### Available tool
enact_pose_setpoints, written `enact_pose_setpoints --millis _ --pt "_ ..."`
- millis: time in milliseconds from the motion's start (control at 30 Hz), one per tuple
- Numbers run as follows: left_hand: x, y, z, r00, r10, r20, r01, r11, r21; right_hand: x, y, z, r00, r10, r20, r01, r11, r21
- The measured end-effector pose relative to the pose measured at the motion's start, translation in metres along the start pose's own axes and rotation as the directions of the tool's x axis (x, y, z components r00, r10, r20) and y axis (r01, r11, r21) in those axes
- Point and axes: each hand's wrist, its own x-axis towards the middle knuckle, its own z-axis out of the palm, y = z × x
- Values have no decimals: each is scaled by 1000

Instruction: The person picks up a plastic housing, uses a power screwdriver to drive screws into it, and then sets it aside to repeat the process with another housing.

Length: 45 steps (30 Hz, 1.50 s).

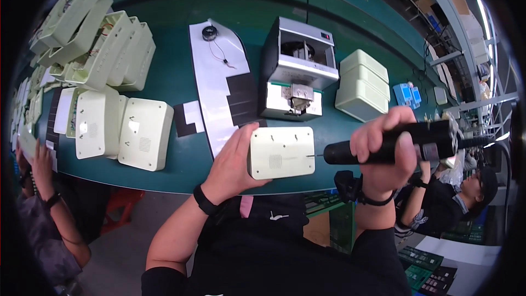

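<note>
My left hand (231, 160) grips a pale green plastic housing (287, 159) by its left side, at the table's front edge. The housing's upper face shows a small speaker grille, screw holes in the corners and hook-shaped slots. In my right hand (383, 140) is a black electric screwdriver (341, 153), held lengthwise with its cable running off to the right. Its thin bit points left and reaches the right rim of the housing, near a hole; whether a screw is on the tip is too small to tell.
Behind the housing stands a grey screw feeder (307, 71). Stacked pale green covers (362, 85) are at its right, beside blue boxes (406, 96). Two more housings (145, 134) and a tall pile of open shells (109, 49) fill the left. A round speaker (209, 33) lies on white sheeting. People work on both sides.
</note>
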Motion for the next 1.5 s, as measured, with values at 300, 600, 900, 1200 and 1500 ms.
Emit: enact_pose_setpoints --millis 300,600,900,1200,1500 --pt "9 -3 3 999 -11 32 11 1000 29 -34 -6 -8 996 81 -46 -83 996 -33" --pt "10 2 2 999 -32 39 30 999 38 -50 30 -21 997 73 -28 -76 987 -138" --pt "8 6 3 997 -46 66 40 996 84 -58 27 -29 989 147 7 -145 982 -121" --pt "14 2 3 999 -28 46 25 998 62 -50 33 -36 994 88 69 -86 996 -22" --pt "11 2 5 998 -35 49 32 997 66 -51 26 -30 980 194 28 -190 974 -120"
